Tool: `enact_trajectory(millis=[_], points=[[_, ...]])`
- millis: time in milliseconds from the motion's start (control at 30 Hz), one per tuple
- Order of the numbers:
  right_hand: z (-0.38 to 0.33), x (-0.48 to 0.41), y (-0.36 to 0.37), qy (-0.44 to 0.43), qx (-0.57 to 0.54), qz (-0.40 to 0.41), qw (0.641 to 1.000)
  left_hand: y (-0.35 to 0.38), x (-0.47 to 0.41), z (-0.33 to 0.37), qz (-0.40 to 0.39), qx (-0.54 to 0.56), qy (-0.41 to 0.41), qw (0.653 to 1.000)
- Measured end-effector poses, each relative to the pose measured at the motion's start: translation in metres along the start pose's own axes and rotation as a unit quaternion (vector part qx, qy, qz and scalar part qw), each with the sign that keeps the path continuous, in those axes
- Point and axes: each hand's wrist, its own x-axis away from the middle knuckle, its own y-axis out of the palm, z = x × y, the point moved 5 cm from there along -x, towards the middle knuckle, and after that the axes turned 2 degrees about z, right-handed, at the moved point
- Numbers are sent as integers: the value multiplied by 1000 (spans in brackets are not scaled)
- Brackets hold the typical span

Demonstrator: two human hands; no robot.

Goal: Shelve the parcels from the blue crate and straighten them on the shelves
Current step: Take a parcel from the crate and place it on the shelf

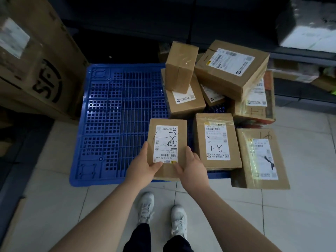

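Observation:
I hold a small brown cardboard parcel (167, 140) with a white label marked "1-8" above the near edge of the blue plastic pallet (116, 113). My left hand (143, 166) grips its lower left corner, thumb on the label. My right hand (190, 166) grips its lower right corner. Several more brown parcels lie piled on the pallet's right half. One of them, also marked "1-8" (217, 140), lies just right of the held parcel. A tall small box (180, 66) stands on another box at the back.
A large brown carton (36, 57) stands at the left beside the pallet. Dark shelves (300, 51) at the right hold a wrapped grey package (307, 24). One parcel (260, 159) lies on the tiled floor at the right. My white shoes (163, 215) stand near the pallet.

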Motion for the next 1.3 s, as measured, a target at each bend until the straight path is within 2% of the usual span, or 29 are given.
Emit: enact_trajectory(millis=[333,500,667,967,1100,1300], points=[[-79,43,-37,-216,14,-19,976,-62,79,-13,147,150,-20,977],[-145,68,-36,-305,17,-60,950,-109,134,-32,240,229,-26,943],[-223,109,-13,-406,27,-102,908,-160,194,-76,333,269,-45,903],[-369,209,89,-542,64,-182,818,-248,315,-201,470,300,-97,824],[-430,258,158,-574,80,-220,785,-279,362,-279,494,312,-123,802],[-509,331,260,-605,85,-263,747,-324,415,-396,504,327,-145,786]])
